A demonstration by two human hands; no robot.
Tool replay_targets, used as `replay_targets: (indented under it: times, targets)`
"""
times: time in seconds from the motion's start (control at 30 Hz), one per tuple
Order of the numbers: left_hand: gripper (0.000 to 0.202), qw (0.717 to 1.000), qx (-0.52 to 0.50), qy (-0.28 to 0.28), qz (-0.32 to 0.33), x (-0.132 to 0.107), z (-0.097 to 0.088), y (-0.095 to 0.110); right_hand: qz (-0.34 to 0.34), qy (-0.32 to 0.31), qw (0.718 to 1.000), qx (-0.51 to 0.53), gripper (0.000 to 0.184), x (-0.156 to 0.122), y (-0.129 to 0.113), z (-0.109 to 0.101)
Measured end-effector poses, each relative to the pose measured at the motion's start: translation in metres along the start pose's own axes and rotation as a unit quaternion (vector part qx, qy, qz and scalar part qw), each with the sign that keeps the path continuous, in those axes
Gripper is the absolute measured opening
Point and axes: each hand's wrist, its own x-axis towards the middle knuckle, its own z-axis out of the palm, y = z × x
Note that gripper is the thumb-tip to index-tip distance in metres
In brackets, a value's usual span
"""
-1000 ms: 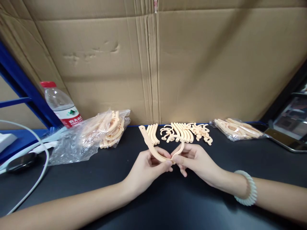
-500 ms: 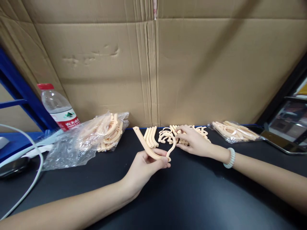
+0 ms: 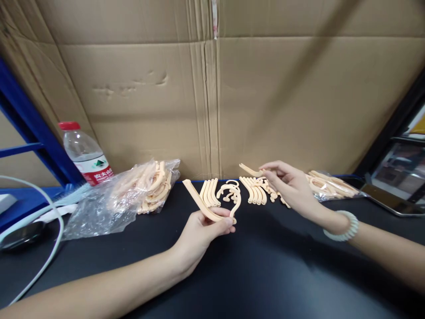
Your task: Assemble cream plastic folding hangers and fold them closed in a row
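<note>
Between the thumb and fingers of my left hand [image 3: 204, 232] is a beige plastic hanger arm [image 3: 195, 195], long and curved. A hanger hook [image 3: 238, 201] meets its lower end at my fingertips; whether the two are locked together cannot be made out. My right hand [image 3: 294, 188] pinches another hanger arm [image 3: 249, 170], raised above the table and pointing left. Below it lies a row of similar arms [image 3: 255, 195], and a smaller row of arms [image 3: 209, 194] lies behind my left hand. Loose hooks [image 3: 229, 188] sit between the rows, with more partly hidden behind my right hand.
A clear bag of hanger parts [image 3: 154, 190] lies at left before a red-capped water bottle [image 3: 88, 155]. Another bag [image 3: 332, 186] is at right, beside a phone-like slab [image 3: 388, 199]. A white cable [image 3: 59, 221] loops at left. Cardboard [image 3: 149, 110] walls the back of the black table [image 3: 252, 274].
My right hand has lifted a hanger arm from the right row and moved right and up with it. My left hand keeps its hold on the arm and hook, nearly still. The view has tilted slightly.
</note>
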Motion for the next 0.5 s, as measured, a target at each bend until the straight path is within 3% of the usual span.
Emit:
replay_targets:
  times: [0.2, 0.37, 0.5]
  targets:
    - [0.024, 1.000, -0.003, -0.006, 0.006, 0.004, 0.005, 0.001, 0.155, -0.033, 0.964, 0.212, 0.031, -0.036, -0.013, 0.017]
    - [0.024, 0.998, -0.020, -0.051, 0.002, 0.012, 0.007, -0.001, 0.224, 0.015, 0.927, 0.302, 0.028, -0.040, -0.002, 0.036]
    - [0.025, 0.997, -0.049, -0.064, -0.009, 0.017, 0.005, -0.002, 0.286, 0.029, 0.879, 0.380, 0.029, -0.042, 0.003, 0.044]
